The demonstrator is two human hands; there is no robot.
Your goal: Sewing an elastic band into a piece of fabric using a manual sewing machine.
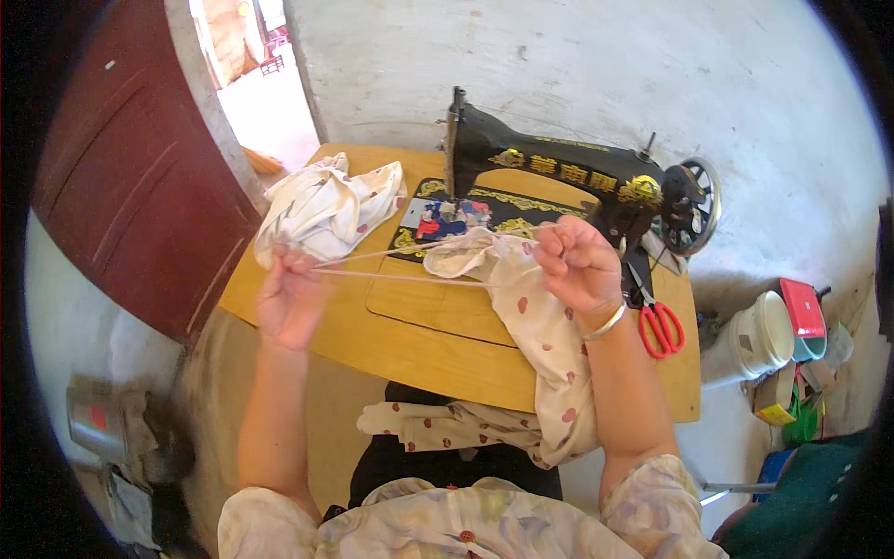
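My left hand (287, 300) and my right hand (582, 265) are raised over the table, each closed on a thin pale elastic band (400, 277). Stretched between them, the band shows as two strands forming a long loop. White cloth with a dark red heart print (526, 303) lies beneath my right hand, drops over the table's front edge and continues across my lap. Beyond the hands stands a black sewing machine (559, 172) with gold decoration. Small blue, red and white scraps (447, 222) lie around its needle area. My left fingers are slightly blurred.
Another bundle of printed white cloth (326, 210) lies on the left of the wooden table (419, 349). Red-handled scissors (659, 328) rest near its right edge. A white bucket (754, 335) stands right, beside a red box (803, 307). A dark red door (140, 177) is at left.
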